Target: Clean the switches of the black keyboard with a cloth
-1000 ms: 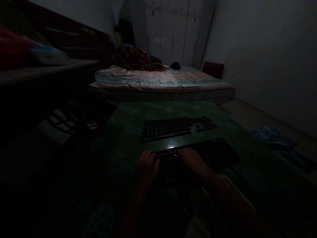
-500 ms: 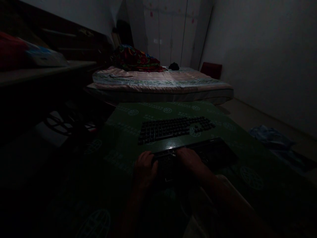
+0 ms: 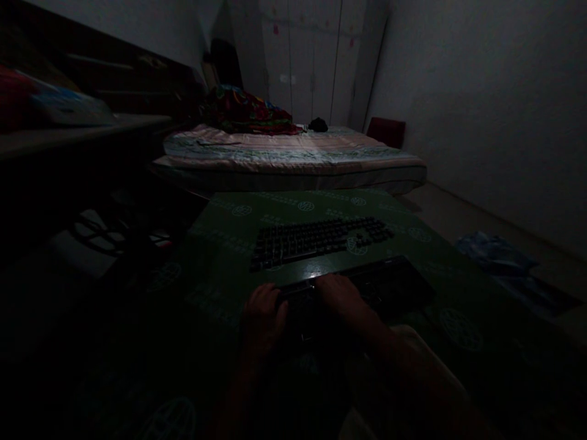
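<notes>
In the dim light a black keyboard base (image 3: 403, 281) lies at a slant on the green table (image 3: 206, 232). My left hand (image 3: 263, 315) is closed around its left end, thumb on the near side and fingers over the far edge. Over the left part of the base is my right hand (image 3: 339, 296), its fingers bent together at the upper edge. A small shiny spot shows by these fingertips; what they hold, if anything, is too dark to make out. Just beyond the base, loose black keycaps (image 3: 298, 238) are laid out in rows like a keyboard.
Past the table stands a bed (image 3: 293, 153) with a red patterned blanket (image 3: 252, 113). A shelf (image 3: 137, 119) with items on it is at the left, above a dark wheel (image 3: 94, 235). Bluish cloth (image 3: 495, 250) lies on the floor at the right.
My right hand has slid slightly left along the upper edge of the keyboard base. My left hand keeps its hold. The whole view has shifted a little.
</notes>
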